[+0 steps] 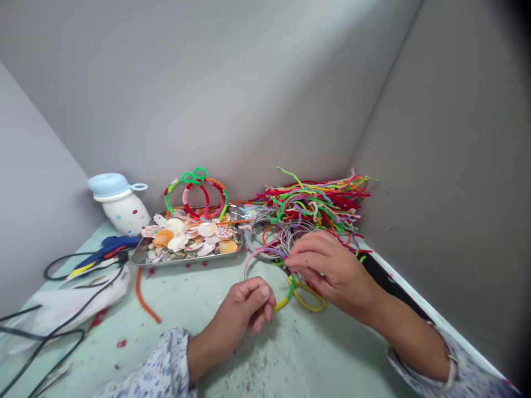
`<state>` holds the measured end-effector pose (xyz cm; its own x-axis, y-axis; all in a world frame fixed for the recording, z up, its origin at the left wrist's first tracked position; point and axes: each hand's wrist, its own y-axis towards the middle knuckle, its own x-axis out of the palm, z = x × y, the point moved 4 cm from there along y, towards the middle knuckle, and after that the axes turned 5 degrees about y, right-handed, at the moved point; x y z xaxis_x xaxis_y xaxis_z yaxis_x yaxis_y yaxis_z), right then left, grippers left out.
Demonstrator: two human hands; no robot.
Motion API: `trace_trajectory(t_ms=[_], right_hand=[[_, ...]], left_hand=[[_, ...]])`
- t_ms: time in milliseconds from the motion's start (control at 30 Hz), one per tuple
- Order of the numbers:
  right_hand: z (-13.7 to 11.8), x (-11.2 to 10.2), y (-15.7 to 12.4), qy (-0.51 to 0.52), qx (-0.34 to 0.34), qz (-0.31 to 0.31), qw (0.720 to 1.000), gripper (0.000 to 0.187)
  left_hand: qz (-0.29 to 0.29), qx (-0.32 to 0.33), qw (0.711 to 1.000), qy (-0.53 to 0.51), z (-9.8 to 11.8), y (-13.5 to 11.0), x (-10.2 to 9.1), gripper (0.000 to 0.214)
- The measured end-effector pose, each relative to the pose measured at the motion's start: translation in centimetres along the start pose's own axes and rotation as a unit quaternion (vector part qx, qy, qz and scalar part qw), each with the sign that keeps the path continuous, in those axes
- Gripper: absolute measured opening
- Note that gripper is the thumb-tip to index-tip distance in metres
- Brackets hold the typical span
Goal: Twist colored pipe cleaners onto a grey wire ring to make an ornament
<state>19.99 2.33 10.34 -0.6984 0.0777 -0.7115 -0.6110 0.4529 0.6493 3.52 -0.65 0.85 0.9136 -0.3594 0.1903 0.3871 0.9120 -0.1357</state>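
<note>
My left hand point(249, 304) is closed, thumb against the curled fingers, on the near end of a wire ring wrapped in yellow and green pipe cleaner point(291, 288). Past the green stretch, the ring carries purple and pink wrapping point(265, 247) and curves back to the left. My right hand point(332, 271) pinches the pipe cleaner where it winds on the ring, above and right of my left hand; its fingertips partly hide that spot. Yellow loop handles point(313, 301), like those of scissors, lie on the table under the right hand.
Behind the hands lie coils of grey wire point(259, 229) and a heap of colourful pipe cleaners point(319, 199). A metal tray point(194, 261) holds seashells, with wrapped rings point(226, 199) on top. At left are a white bottle point(124, 210), blue-handled pliers point(110, 246), black cables point(53, 334) and an orange pipe cleaner point(143, 301).
</note>
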Motion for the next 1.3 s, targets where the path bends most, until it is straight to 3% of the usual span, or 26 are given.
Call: trace_trajectory(t_ms=[133, 233, 333, 400, 500, 600, 700, 833, 1100, 1300], right_hand=[[1.3, 0.7, -0.5, -0.011, 0.073, -0.033, 0.997, 0.012], [2.6, 2.1, -1.6, -0.030, 0.137, -0.138, 0.980, 0.013], [2.8, 3.7, -2.6, -0.031, 0.143, -0.211, 0.967, 0.016], [2.6, 4.8, -3.1, -0.046, 0.125, -0.232, 0.963, 0.007], [2.3, 5.9, -3.3, -0.098, 0.111, -0.228, 0.962, 0.017], [1.4, 6.4, -3.0, -0.124, 0.072, -0.241, 0.960, 0.015], [0.2, 5.7, -2.2, -0.136, 0.036, -0.214, 0.967, 0.012], [-1.0, 4.7, -1.4, -0.142, -0.014, -0.174, 0.974, 0.012], [-1.0, 4.5, -1.2, -0.133, -0.047, -0.148, 0.979, 0.015], [1.3, 2.8, -0.7, -0.191, -0.031, -0.148, 0.970, 0.011]], left_hand=[[0.069, 0.007, 0.997, -0.038, -0.1, 0.5, -0.8, 0.032], [0.099, 0.022, 0.993, -0.055, -0.2, 0.6, -1.4, 0.028], [0.111, 0.046, 0.992, -0.049, -0.2, 0.6, -1.7, 0.026], [0.115, 0.055, 0.991, -0.031, -0.2, 0.6, -1.8, 0.024], [0.130, 0.062, 0.989, 0.019, -0.1, 0.5, -1.8, 0.022], [0.167, 0.067, 0.979, 0.098, 0.2, 0.4, -1.9, 0.024], [0.191, 0.063, 0.965, 0.167, 0.2, 0.5, -2.0, 0.029], [0.167, 0.064, 0.959, 0.222, 0.2, 0.7, -1.8, 0.028], [0.141, 0.086, 0.964, 0.207, 0.0, 0.5, -1.5, 0.026], [0.232, 0.098, 0.949, 0.191, 1.0, 0.3, -2.8, 0.028]])
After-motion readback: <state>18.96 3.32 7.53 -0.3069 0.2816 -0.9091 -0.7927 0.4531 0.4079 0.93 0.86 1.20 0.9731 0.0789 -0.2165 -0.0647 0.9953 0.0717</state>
